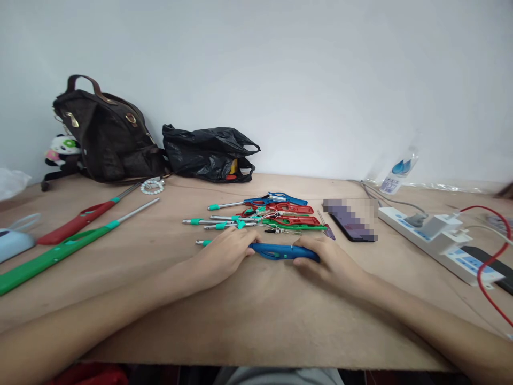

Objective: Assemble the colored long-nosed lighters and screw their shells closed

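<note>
A blue long-necked lighter [276, 251] lies level just above or on the table, with its metal tube pointing left. My left hand [230, 251] closes around its neck end, hiding most of the tube except the tip. My right hand [323, 254] grips the rear of the blue handle between thumb and fingers. Right behind my hands lie several opened lighters in blue [288, 199], red [300, 208] and green [316, 226], with wires and inner parts showing and their tubes pointing left.
A red lighter [80, 220] and a green lighter [60, 251] rest at the left. A phone [348, 224] lies right of the opened lighters. Farther right are a power strip [425, 240] with cables and a plastic bottle [401, 168]. A backpack [112, 139] and a black bag [204, 152] stand by the wall.
</note>
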`<state>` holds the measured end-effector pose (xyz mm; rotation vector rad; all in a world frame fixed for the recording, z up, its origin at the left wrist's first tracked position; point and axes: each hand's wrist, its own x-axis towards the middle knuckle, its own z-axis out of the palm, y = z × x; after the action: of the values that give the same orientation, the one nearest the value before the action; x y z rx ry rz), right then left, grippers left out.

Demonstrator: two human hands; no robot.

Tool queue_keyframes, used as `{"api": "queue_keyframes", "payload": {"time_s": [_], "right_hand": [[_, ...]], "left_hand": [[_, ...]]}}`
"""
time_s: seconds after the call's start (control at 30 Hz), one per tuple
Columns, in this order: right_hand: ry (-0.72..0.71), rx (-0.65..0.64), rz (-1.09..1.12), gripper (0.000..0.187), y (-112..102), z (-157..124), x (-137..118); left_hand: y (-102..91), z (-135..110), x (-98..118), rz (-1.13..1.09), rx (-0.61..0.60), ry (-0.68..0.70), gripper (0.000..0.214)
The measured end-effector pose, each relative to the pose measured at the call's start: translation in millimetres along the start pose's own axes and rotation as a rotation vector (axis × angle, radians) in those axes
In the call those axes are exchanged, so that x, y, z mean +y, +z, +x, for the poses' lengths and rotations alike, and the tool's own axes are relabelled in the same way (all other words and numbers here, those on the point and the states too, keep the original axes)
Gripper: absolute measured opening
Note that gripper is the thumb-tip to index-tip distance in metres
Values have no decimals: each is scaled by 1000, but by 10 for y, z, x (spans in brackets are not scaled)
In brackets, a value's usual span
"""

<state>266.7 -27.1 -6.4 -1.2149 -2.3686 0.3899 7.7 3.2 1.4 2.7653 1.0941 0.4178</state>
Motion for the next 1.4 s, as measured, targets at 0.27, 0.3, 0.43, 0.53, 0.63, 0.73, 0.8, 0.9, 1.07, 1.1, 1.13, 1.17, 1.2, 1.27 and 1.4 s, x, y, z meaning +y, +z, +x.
{"api": "queue_keyframes", "payload": {"time_s": [0.27,0.3,0.43,0.53,0.63,0.73,0.8,0.9,1.07,1.1,1.13,1.17,1.2,1.27,1.4], "right_hand": [[8,-36,-109,12,-47,20,-17],[14,-50,-143,13,-48,28,-12],[4,-96,-300,14,-61,49,20],[-47,-85,-378,16,-90,45,31],[-92,-24,-436,16,-80,42,5],[-141,73,-472,11,14,50,-62],[-196,119,-481,8,109,52,-119],[-261,159,-535,10,247,40,-184],[-362,195,-649,10,371,7,-182],[-386,185,-670,15,378,3,-174],[-403,174,-689,20,381,1,-166],[-411,161,-704,24,379,1,-159],[-407,149,-712,25,373,4,-152],[-369,127,-715,24,350,15,-131],[-195,65,-729,15,259,51,-23]], "left_hand": [[2,-13,-58,102,98,148,22],[-10,-10,-62,112,109,154,22],[-52,3,-72,142,113,163,20],[-61,0,-85,166,138,196,23],[-64,-12,-84,232,196,255,30],[-66,-23,-28,331,267,352,32],[-57,-30,40,403,321,437,33],[-15,-48,146,471,380,524,33],[103,-88,221,523,387,593,30],[119,-93,224,533,371,588,30],[128,-94,225,540,355,578,30],[131,-91,225,544,345,570,30],[126,-86,222,544,342,567,30],[95,-67,204,542,356,567,31],[-36,-24,84,535,378,459,30]]}}
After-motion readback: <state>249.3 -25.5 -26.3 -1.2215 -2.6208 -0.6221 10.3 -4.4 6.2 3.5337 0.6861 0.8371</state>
